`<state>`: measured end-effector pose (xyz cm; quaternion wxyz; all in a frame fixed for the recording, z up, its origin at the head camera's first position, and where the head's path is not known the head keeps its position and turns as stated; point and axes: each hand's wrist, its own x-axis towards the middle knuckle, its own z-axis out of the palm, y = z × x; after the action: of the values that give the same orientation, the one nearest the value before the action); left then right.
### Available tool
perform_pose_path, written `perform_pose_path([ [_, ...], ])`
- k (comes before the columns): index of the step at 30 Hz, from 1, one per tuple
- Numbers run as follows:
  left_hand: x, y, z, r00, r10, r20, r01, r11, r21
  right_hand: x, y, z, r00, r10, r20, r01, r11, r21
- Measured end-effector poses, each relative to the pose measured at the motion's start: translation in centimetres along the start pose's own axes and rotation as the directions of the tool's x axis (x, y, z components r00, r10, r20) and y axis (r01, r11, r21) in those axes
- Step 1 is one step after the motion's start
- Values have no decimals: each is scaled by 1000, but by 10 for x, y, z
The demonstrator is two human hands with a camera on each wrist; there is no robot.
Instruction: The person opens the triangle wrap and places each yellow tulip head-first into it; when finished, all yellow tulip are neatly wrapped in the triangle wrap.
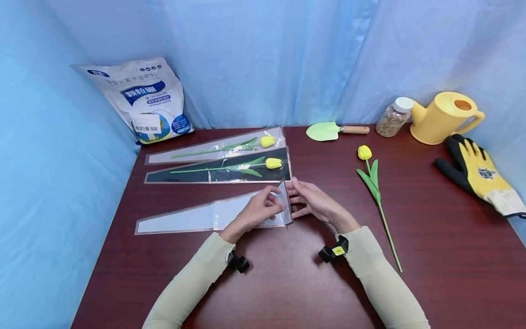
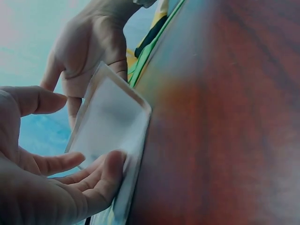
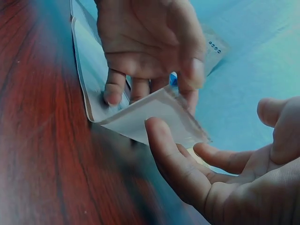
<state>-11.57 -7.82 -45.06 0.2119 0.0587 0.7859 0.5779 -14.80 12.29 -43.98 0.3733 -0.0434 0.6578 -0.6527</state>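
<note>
White sleeve [image 1: 176, 220] bends up between left grip [image 1: 260, 208] and right grip [image 1: 315, 201].

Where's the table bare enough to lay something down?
Bare table lies between the right hand, trowel and loose tulip, and right of that tulip, before the glove. Crowded: left of centre, with three flat pouches; back right, around jar and watering can.

Brown-edged white wrapper [image 1: 176, 220], green-stemmed yellow tulip [image 1: 375, 189], black wrapper [image 1: 185, 177], dark red wood-grained table [image 1: 279, 283]

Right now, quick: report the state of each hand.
Left hand: open, relaxed fingers touching the white sleeve, not gripping it.
Right hand: open, fingers at the sleeve's raised end.
</note>
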Motion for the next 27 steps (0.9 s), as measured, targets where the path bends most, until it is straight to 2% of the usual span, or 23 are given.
perform_pose_path([
  [4,8,2,-2,1000,-20,17,21,996,-83,3,-3,2,1000,-6,-8,6,1000,11],
  [9,12,5,-3,1000,-24,14,25,997,-79,4,-5,6,1000,-4,-24,4,1000,12],
  [16,13,6,3,994,-32,-102,23,996,-89,3,-7,8,999,-32,-20,32,999,1],
  [22,12,5,5,988,-15,-155,-2,994,-110,3,-7,10,999,-30,-31,30,1000,-6],
  [27,10,3,6,978,-23,-208,11,998,-61,8,-4,9,997,9,-75,-9,1000,-2],
])
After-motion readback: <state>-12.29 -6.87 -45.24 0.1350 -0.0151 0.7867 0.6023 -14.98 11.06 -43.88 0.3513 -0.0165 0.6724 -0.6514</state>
